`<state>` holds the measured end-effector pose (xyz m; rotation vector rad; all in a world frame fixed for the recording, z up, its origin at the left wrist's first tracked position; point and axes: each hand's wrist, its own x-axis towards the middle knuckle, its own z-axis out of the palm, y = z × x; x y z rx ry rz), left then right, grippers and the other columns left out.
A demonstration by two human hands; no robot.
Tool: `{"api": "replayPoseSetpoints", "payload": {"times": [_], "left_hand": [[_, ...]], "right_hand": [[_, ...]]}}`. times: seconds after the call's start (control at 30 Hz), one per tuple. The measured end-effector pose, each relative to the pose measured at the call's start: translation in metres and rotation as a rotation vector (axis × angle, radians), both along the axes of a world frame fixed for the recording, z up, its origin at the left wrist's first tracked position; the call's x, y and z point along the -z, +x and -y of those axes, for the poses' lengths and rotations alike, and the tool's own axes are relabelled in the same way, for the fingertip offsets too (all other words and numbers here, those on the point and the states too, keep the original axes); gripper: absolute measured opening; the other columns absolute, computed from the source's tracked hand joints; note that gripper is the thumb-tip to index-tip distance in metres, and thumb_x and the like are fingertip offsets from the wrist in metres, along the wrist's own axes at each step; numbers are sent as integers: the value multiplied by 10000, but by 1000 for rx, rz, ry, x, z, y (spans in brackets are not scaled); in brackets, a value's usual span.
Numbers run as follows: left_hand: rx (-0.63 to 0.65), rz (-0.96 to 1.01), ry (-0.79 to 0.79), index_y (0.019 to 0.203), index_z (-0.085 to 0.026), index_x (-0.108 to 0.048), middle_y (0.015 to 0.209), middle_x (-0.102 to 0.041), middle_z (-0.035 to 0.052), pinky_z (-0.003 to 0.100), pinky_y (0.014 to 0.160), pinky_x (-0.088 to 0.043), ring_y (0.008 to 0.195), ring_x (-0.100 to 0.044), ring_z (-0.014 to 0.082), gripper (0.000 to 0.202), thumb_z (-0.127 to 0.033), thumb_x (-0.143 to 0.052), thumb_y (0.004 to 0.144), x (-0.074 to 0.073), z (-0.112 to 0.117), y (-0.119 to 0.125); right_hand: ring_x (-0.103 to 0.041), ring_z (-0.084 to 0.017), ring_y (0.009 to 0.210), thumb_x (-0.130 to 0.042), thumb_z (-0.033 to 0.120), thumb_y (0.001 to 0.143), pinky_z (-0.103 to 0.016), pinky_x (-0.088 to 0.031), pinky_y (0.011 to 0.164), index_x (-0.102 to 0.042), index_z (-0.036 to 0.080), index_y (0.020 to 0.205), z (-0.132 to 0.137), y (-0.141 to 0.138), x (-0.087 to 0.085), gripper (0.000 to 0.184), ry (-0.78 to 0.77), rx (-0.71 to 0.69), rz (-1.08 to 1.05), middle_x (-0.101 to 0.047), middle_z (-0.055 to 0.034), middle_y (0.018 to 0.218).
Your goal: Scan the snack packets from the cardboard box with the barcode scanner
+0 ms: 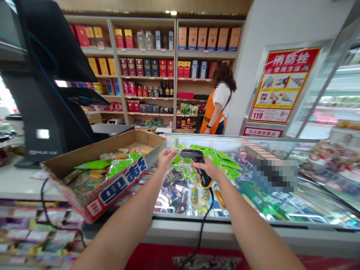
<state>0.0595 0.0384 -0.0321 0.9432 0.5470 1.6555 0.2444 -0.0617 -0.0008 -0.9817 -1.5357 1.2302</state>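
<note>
Here's the left hand (166, 160) pinching a small snack packet (176, 144) above the glass-topped display chest (225, 218), right hand (206, 168) wrapped round a corded barcode scanner (190, 153) just beside it (cardboard box (98, 157) of green packets (120, 167) at left)!

**Barcode scanner (195, 159) held beside small pkt (176, 144)**

Pkt is pinched by L hand (168, 159), scanner gripped by R hand (206, 168), cord (204, 221) hanging. Cardboard box (118, 191) of green pkts (120, 167) sits on counter (22, 183) left of glass-top freezer (309, 198). Co-worker (218, 105) in orange apron (209, 116) is seen at shelves (146, 52).
</note>
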Motion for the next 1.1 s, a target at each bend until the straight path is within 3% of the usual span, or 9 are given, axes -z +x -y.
{"api": "replayPoseSetpoints", "payload": {"times": [0.43,0.9,1.0,1.1], "left_hand": [[-1,-6,18,563,-167,-492,565,-599,-39,309,739,-572,607,-642,115,515,-396,-915,378,-3,9,5],[-23,20,19,569,-162,-480,552,-556,-54,295,737,-574,576,-607,87,452,-344,-885,487,-1,8,3],[-111,35,-27,561,-163,-480,536,-535,-61,297,734,-566,551,-587,83,401,-313,-851,531,-7,13,4],[-207,100,-53,573,-169,-485,561,-548,-55,303,774,-554,594,-605,97,326,-258,-797,592,-22,17,0]], "right_hand": [[-537,-118,367,-699,451,675,-240,-475,358,-566,176,726,-2,0,1,310,-24,34,-40,-558,30,524],[-541,-125,377,-717,448,669,-250,-479,372,-580,179,756,-5,1,7,314,-24,48,-52,-581,24,539],[-537,-120,367,-724,434,656,-231,-453,364,-578,179,744,-8,-2,0,306,-3,88,-57,-579,27,525],[-540,-126,364,-721,421,656,-235,-444,364,-578,169,736,-13,-13,-21,301,45,88,-32,-572,27,509]]}}
